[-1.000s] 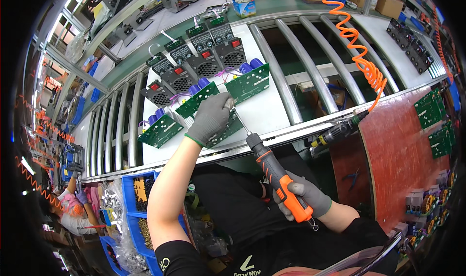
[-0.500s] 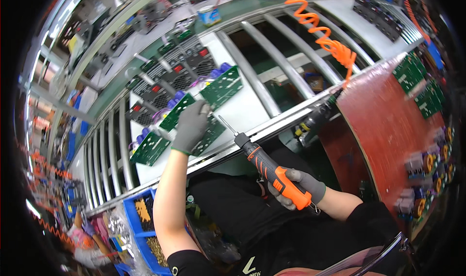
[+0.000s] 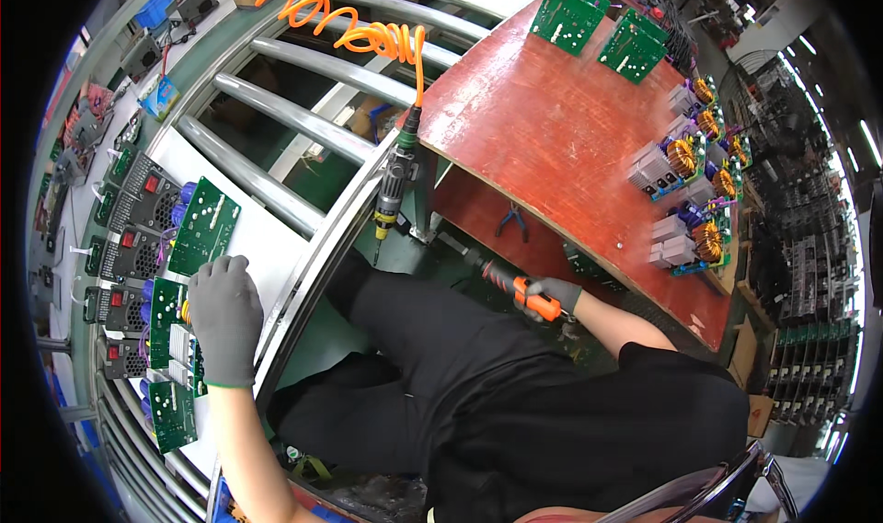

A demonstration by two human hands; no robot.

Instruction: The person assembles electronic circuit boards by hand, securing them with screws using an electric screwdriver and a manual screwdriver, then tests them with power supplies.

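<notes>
My right hand [image 3: 556,295], in a grey glove, is closed round the handle of an orange and black electric screwdriver [image 3: 504,275]. Its tip points up and left, beside the red table. Over the conveyor, my grey-gloved left hand [image 3: 225,316] has its fingers curled at the edge of a row of green circuit boards. Its fingertips and whatever they grip are hidden. One board [image 3: 207,227] lies just beyond it, another [image 3: 167,325] on its left and a third [image 3: 172,416] nearer me. Black power supply housings [image 3: 127,254] with red switches stand left of the boards.
A second power driver [image 3: 397,178] hangs from an orange coiled hose [image 3: 386,41] beside the metal rollers [image 3: 280,118]. On the red worktop [image 3: 533,127] lie green boards [image 3: 570,15] and several assemblies with copper coils [image 3: 681,160]. Pliers [image 3: 511,221] lie on the lower shelf.
My view has swung right, bringing more of the red table into sight. The screwdriver has moved away from the boards toward the table. My left hand stays by the boards.
</notes>
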